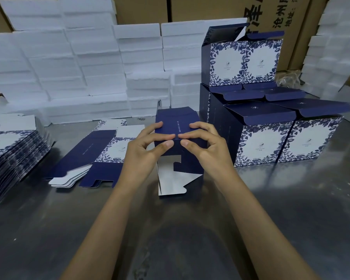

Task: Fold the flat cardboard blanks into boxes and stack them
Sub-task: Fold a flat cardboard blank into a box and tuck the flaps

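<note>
A half-folded navy cardboard box (178, 122) stands at the table's middle, its white-lined bottom flaps (170, 178) hanging open toward me. My left hand (148, 146) grips its left side, thumb on the near face and fingers on top. My right hand (202, 142) grips the right side the same way, and the two thumbs nearly meet. Flat blanks (93, 154) lie just left of the box, and a taller pile of blanks (10, 152) sits at the far left. Folded blue-and-white floral boxes (287, 138) stand stacked at the right with lids open.
White foam blocks (69, 63) are piled along the back and at the right edge. Brown shipping cartons (210, 9) rise behind them. The steel table (190, 229) stretches toward me.
</note>
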### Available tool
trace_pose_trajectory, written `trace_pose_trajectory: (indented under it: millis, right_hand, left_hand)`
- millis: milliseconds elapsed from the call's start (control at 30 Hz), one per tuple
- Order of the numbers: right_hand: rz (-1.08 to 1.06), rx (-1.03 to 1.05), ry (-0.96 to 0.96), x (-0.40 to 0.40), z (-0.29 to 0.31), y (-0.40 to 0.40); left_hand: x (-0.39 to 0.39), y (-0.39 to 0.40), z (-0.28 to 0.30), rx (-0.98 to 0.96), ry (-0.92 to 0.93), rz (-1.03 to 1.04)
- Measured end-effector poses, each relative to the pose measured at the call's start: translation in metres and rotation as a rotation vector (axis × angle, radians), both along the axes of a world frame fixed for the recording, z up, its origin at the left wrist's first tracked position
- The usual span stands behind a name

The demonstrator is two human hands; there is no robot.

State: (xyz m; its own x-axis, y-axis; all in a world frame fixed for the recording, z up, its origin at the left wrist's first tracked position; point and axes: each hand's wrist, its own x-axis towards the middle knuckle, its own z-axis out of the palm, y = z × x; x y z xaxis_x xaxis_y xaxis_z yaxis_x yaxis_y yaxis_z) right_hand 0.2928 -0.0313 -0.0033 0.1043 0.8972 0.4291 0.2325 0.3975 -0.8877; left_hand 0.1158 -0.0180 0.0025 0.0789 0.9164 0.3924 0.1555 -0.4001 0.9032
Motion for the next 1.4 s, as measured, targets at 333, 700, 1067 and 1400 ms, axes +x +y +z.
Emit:
trace_pose_trajectory:
  millis: [333, 700, 1067, 1400]
  right_hand:
    - [0.082, -0.023, 0.095, 0.004, -0.003, 0.001]
    - [0.121, -0.051, 0.136, 0.009, -0.002, -0.001]
    - [0.091, -0.236, 0.239, 0.012, -0.007, 0.004]
    - [0.181, -0.545, 0.417, 0.014, -0.009, 0.012]
  left_hand:
    - [-0.012, 0.005, -0.001, -0.017, -0.007, -0.051]
    - [-0.012, 0.002, 0.001, -0.096, -0.029, -0.097]
    - [-0.013, 0.0, 0.002, -0.08, -0.074, 0.116]
    - [-0.001, 0.003, -0.01, -0.347, -0.482, 0.206]
